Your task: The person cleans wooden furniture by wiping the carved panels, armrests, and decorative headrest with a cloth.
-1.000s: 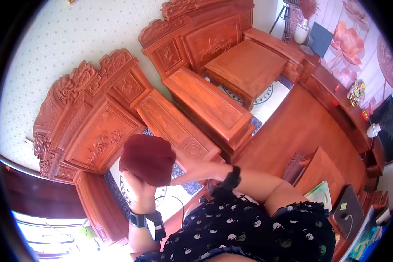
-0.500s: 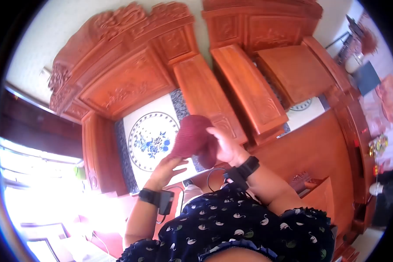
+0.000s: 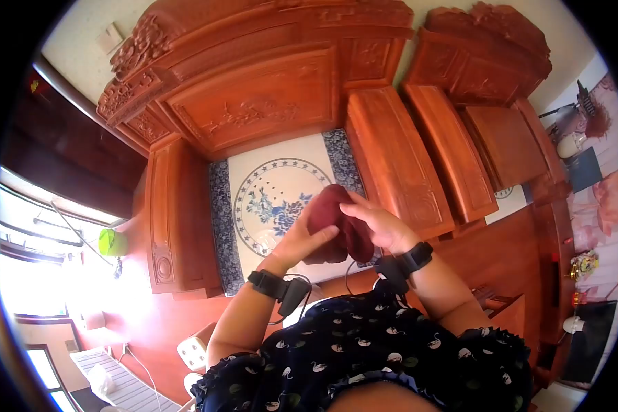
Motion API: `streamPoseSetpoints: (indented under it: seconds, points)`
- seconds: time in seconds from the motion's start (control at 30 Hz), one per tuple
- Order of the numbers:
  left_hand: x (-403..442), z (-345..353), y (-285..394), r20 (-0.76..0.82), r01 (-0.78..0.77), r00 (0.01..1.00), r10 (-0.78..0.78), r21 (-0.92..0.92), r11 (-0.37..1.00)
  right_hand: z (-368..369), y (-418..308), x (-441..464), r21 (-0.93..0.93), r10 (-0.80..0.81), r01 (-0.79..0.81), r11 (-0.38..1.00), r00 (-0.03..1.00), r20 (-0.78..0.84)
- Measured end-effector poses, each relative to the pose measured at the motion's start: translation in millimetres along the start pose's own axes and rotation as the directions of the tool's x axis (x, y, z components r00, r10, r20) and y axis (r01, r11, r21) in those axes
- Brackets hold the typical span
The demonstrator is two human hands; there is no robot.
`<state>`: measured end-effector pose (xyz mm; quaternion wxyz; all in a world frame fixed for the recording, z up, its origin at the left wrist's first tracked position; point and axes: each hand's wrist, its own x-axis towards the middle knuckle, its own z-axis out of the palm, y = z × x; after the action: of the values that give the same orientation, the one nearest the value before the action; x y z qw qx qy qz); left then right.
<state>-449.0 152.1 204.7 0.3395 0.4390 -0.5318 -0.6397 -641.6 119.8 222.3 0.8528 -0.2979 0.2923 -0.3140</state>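
Observation:
A dark red cloth item (image 3: 329, 213), soft and bunched up, is held between both hands in front of my body. My left hand (image 3: 301, 240) grips its left side, with the thumb lying across the front. My right hand (image 3: 378, 223) holds the upper right side, its thumb near the top fold. The far fingers of both hands are partly hidden by the cloth. Behind the cloth lies a pale seat mat (image 3: 254, 268) with a blue flower print and dark patterned borders.
A carved wooden sofa (image 3: 254, 89) stands ahead, with a wooden armrest (image 3: 168, 220) at left and another (image 3: 398, 165) at right. A green bin (image 3: 112, 242) is at far left. A white power strip (image 3: 193, 351) sits lower left. Cables hang from both wrist straps.
The view has swung left, bringing the sofa and mat to the middle. My left hand has closed on the cloth after being apart from it half a second ago. The cloth is now more bunched.

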Motion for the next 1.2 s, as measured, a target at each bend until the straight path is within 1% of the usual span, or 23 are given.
streamPoseSetpoints:
  seconds: [0.03,0.07,0.13,0.17,0.2,0.23,0.27,0.3,0.37,0.43,0.47,0.57,0.6,0.63,0.7,0.77,0.83,0.97,1.03,1.07,1.1,1.17,1.2]
  points:
    - [-1.0,-16.6,-9.6,-0.074,-0.011,0.997,0.005,-0.083,0.997,7.5,4.7,17.7,-0.014,0.008,-0.009,1.0,1.0,-0.008]
    - [-3.7,-36.9,-18.2,-0.106,0.009,0.994,-0.028,-0.177,0.984,14.4,10.6,34.4,-0.124,-0.016,0.009,0.992,0.998,-0.054]
    - [-10.9,-73.7,-26.4,-0.2,0.099,0.966,-0.166,-0.307,0.946,25.6,28.9,68.9,-0.257,-0.133,0.1,0.961,0.984,-0.118]
    - [-12.4,-85.8,-25.5,-0.232,0.12,0.945,-0.231,-0.412,0.903,30.8,37.9,79.5,-0.255,-0.131,0.096,0.962,0.983,-0.126]
    - [-14.9,-95.0,-24.3,-0.27,0.083,0.923,-0.273,-0.554,0.829,35.9,47.0,88.3,-0.194,-0.13,0.086,0.977,0.965,-0.229]
    - [-15.8,-104.9,-24.2,-0.29,0.039,0.921,-0.259,-0.594,0.804,45.4,51.3,94.8,-0.134,-0.125,0.084,0.987,0.935,-0.331]
    - [-12.7,-110.1,-25.9,-0.319,-0.008,0.915,-0.245,-0.623,0.783,55.3,55.9,101.2,-0.159,-0.139,0.099,0.982,0.954,-0.264]
    - [-9.9,-113.7,-28.0,-0.35,-0.054,0.907,-0.235,-0.649,0.759,63.8,60.3,98.0,-0.06,-0.01,-0.005,0.998,0.969,-0.249]
    - [-5.3,-113.8,-34.3,-0.324,-0.064,0.931,-0.165,-0.591,0.804,86.1,61.4,98.0,0.015,0.025,-0.022,1.0,0.984,-0.178]
    - [2.6,-109.3,-47.8,-0.268,-0.01,0.959,-0.094,-0.361,0.932,78.9,71.7,108.7,0.102,0.026,-0.01,0.995,0.988,-0.152]
    - [0.4,-97.3,-43.1,-0.289,0.054,0.946,-0.144,-0.296,0.954,69.1,79.0,115.5,0.189,0.021,0.002,0.982,0.993,-0.119]
    - [-7.5,-78.5,-21.9,-0.177,0.159,0.973,-0.149,0.04,0.986,39.6,100.3,128.6,0.332,0.032,-0.008,0.943,0.997,-0.065]
    - [-4.7,-76.3,-33.3,-0.15,0.108,0.981,-0.12,-0.085,0.99,34.4,106.5,128.8,0.348,0.015,0.021,0.937,0.995,-0.101]
    - [-2.3,-77.7,-31.5,-0.147,0.109,0.982,-0.121,-0.086,0.99,30.4,108.3,130.1,0.348,0.015,0.022,0.937,0.995,-0.103]
    - [0.7,-83.0,-26.5,-0.075,0.182,0.974,-0.214,-0.305,0.935,17.6,112.5,131.8,0.506,0.094,-0.038,0.862,0.992,-0.087]
    - [6.6,-96.0,-41.4,-0.045,0.153,0.984,-0.171,-0.266,0.952,15.2,110.1,132.7,0.556,0.114,-0.043,0.83,0.989,-0.094]
    - [8.0,-105.9,-40.5,-0.101,0.186,0.98,-0.173,0.138,0.973,8.6,108.8,137.2,0.536,0.193,-0.1,0.839,0.974,-0.12]
    - [11.0,-118.0,-42.2,-0.196,0.134,0.977,-0.084,0.262,0.956,-3.4,89.3,136.0,0.476,0.238,-0.134,0.869,0.957,-0.167]
    - [9.7,-145.6,-64.0,-0.183,0.125,0.981,-0.068,0.32,0.939,-15.6,81.4,137.5,0.535,0.241,-0.077,0.841,0.939,-0.244]
    - [7.0,-153.4,-63.5,-0.26,-0.011,0.958,0.122,0.391,0.921,-24.3,76.9,139.4,0.568,0.267,-0.058,0.821,0.918,-0.293]
    - [5.2,-170.3,-86.0,-0.357,-0.049,0.898,0.256,0.497,0.866,-33.2,70.6,139.7,0.556,0.292,-0.099,0.825,0.917,-0.27]
    - [-9.4,-201.9,-102.9,-0.492,0.124,0.823,0.284,0.644,0.755,-44.6,59.1,145.6,0.522,0.116,-0.039,0.852,0.986,-0.116]
    - [-18.0,-222.8,-126.7,-0.575,0.174,0.759,0.305,0.63,0.757,-51.5,57.6,152.6,0.49,0.099,-0.009,0.872,0.982,-0.158]
